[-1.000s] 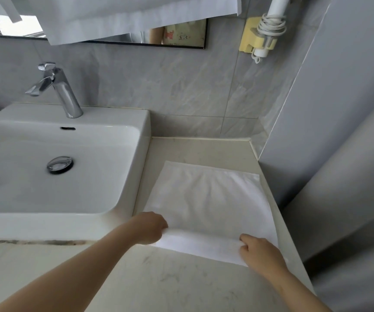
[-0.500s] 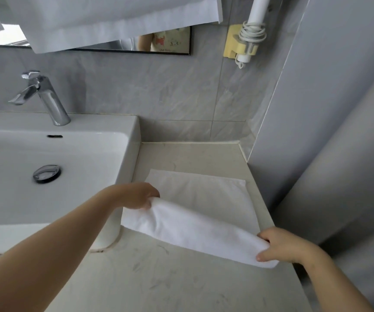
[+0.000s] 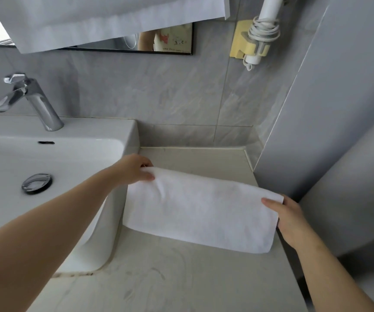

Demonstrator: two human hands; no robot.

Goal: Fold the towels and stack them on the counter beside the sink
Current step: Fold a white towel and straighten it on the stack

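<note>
At the lower middle of the frame the counter (image 3: 159, 278) carries the white towel (image 3: 199, 212), folded over. Right of centre the right hand (image 3: 291, 221) pinches its right edge; farther back the left hand (image 3: 134, 168) grips its left corner, beside the sink (image 3: 105, 131).

Soft even daylight, faint shadows, mild glare on faucet (image 3: 33, 102), wide-angle bending at edges, slight softness

Hanging towel (image 3: 105, 21): cut off at top edge.
Sink (image 3: 91, 129): left part out of frame.
Left hand (image 3: 134, 168): fingertips behind towel (image 3: 199, 210).
</note>
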